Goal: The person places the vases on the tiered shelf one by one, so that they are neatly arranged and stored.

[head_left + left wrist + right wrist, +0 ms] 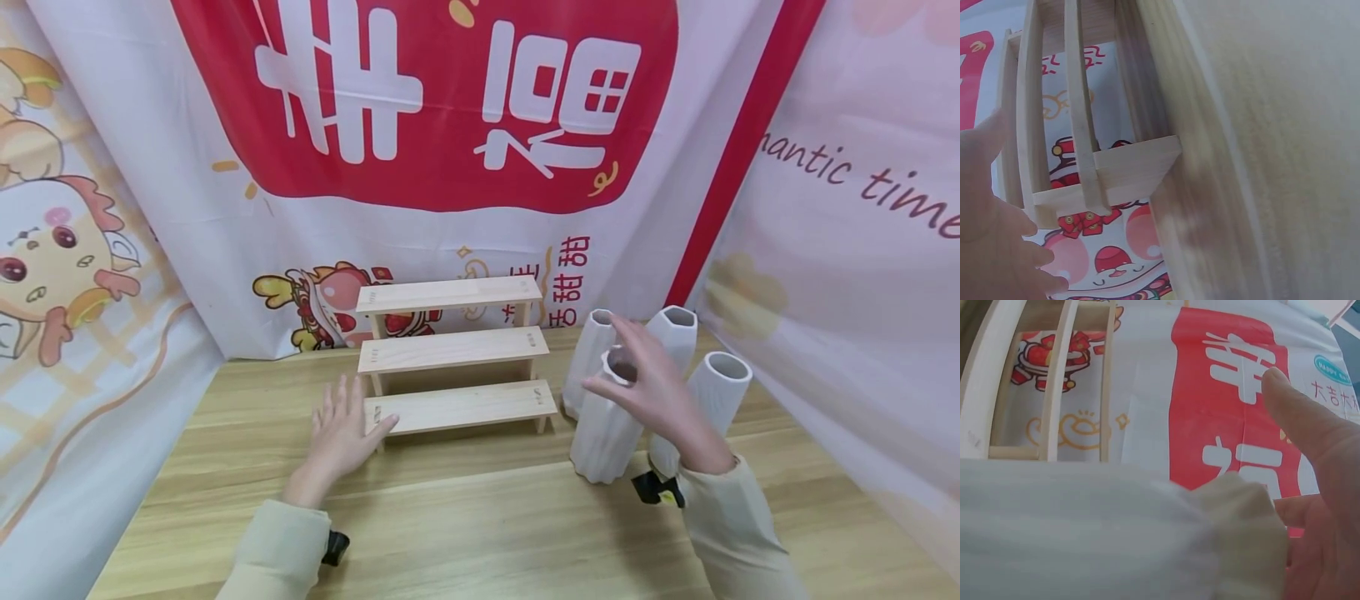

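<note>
A three-step wooden display stand (454, 347) stands on the table, its lowest step nearest me. My left hand (343, 429) is at that step's left end, fingers spread, thumb overlapping the board in the head view. Beside the stand's right end are several white ceramic vases. My right hand (652, 383) is over the mouth of the front fluted vase (606, 437), thumb and fingers held apart around the rim. In the right wrist view, this vase (1085, 531) fills the lower left and the thumb stays straight above its rim.
Behind the front vase are a narrow vase (583, 367) and a faceted vase (678, 329); a round-mouthed vase (722, 387) stands to the right. Printed cloth (225, 208) hangs behind and at both sides of the wooden table (465, 533). A seam crosses the tabletop.
</note>
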A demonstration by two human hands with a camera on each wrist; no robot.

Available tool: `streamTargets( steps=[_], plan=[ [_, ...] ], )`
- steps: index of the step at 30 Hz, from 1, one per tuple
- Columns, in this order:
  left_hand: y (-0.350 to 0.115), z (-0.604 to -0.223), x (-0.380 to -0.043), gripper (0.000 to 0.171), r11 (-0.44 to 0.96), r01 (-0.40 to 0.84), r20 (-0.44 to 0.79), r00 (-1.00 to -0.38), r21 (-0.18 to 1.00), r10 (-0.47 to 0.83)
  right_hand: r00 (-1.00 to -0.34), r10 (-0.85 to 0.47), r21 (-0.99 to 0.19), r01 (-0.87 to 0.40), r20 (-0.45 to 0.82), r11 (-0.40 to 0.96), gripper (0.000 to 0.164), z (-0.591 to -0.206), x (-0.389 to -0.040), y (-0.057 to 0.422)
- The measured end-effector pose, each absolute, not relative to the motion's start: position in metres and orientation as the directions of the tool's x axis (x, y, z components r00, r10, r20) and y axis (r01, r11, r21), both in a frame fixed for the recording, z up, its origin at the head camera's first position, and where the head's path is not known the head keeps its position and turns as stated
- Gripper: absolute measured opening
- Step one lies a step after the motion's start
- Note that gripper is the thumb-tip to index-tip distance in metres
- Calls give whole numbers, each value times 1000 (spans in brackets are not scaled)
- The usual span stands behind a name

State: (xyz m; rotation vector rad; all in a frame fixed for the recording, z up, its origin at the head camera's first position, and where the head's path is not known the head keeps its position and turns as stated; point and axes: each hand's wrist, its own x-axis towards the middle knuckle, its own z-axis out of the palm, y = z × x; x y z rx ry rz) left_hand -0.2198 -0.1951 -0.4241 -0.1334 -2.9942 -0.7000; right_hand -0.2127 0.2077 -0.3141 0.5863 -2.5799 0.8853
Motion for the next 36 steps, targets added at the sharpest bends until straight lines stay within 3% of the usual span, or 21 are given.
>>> streamTargets(
  steps=[10,36],
  plan=[
    [-201,-436,-220,94,888,85,38,-996,451,76,-906,-192,-579,-393,377,714,89,-325,-208,222],
    [-200,-445,-220,76,895,98,-10,-993,436,114,-938,-20,-701,-273,347,659,84,-346,-205,232]
  ],
)
